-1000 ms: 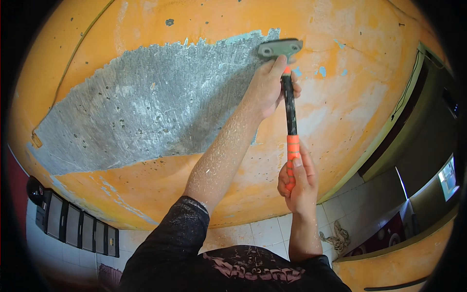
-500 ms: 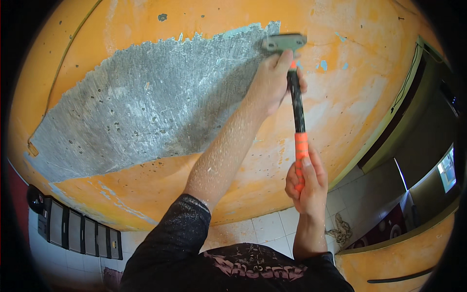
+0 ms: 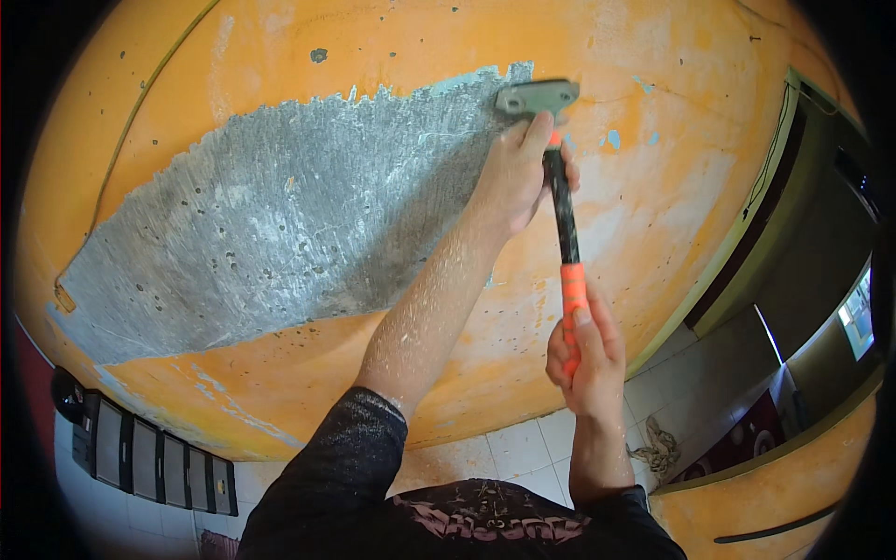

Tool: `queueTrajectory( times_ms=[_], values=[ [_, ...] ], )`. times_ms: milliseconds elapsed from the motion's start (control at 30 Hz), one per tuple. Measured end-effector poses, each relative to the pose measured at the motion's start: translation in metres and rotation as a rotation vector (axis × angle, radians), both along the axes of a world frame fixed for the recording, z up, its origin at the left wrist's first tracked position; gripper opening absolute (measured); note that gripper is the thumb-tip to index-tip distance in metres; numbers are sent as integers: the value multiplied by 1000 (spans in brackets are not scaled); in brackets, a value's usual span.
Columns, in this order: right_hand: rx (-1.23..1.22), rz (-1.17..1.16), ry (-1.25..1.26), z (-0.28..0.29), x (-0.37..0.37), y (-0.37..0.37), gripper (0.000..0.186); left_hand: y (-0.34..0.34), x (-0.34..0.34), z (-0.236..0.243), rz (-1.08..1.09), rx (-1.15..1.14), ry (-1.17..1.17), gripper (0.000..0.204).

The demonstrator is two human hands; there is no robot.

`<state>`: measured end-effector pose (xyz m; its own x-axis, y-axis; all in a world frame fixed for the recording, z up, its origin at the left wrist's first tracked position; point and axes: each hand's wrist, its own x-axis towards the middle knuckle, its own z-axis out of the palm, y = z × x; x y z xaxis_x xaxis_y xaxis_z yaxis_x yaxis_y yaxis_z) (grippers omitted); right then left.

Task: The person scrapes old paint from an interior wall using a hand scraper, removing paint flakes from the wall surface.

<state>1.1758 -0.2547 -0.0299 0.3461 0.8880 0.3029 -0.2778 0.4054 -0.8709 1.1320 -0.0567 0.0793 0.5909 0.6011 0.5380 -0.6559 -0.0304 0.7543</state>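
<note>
A long-handled scraper [image 3: 566,219] is in both my hands, its flat grey-green head against the wall at the upper right end of a bare grey patch [image 3: 252,224]. My left hand [image 3: 511,177] is closed round the neck just below the head, thumb laid up against it. Lower down, my right hand [image 3: 594,364] wraps the orange grip at the handle's end. Pale dust and flakes speckle my left forearm. The scraper's edge where it meets the wall is hard to make out.
Orange paint, worn and pitted, covers the wall [image 3: 653,215] around the patch. A yellow cable [image 3: 121,140] hangs at the left. Black-framed drawers [image 3: 159,453] stand lower left on white tiles. A crumpled cloth [image 3: 659,448] lies on the floor near a doorway [image 3: 793,215] at right.
The view has shifted slightly, so the wall sits lower in it. Against the wall, the scraper head is a touch higher. Both hands keep their grip.
</note>
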Motion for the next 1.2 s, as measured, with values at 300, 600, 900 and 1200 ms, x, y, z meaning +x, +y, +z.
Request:
queueTrajectory(
  times_ms=[300, 600, 900, 1200],
  values=[
    [-10, -18, -34, -1, -2, -4, 47, -6, -3, -8, 3, -37, -21, 41],
    [-27, -39, -60, -4, -2, -4, 49, -6, -3, -5, 2, 1, -39, 31],
    [-27, -46, -83, 16, 3, -4, 50, -1, -2, 4, 62, 8, -29, 33],
    [-3, -43, -97, 24, 4, 0, 48, -7, -4, 18, 93, 16, -78, 34]
  ],
)
